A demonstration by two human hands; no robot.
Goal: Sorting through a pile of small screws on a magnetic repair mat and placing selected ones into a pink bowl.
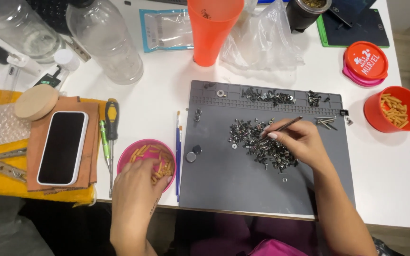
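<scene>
Many tiny, hard, light screws point(262, 142) scatter easily on the grey mat point(224, 185), so the right hand point(295, 142) pinches tweezers point(283, 126) over them, while left of the mat the left hand's point(138, 189) fingers curl into the pink bowl point(134, 154).

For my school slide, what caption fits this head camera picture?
Left hand dips into pink bowl; right hand holds tweezers over screws.

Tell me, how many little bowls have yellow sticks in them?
2. A pink bowl sits left of the grey mat, with the left hand in it. An orange bowl sits at the table's right edge.
</scene>
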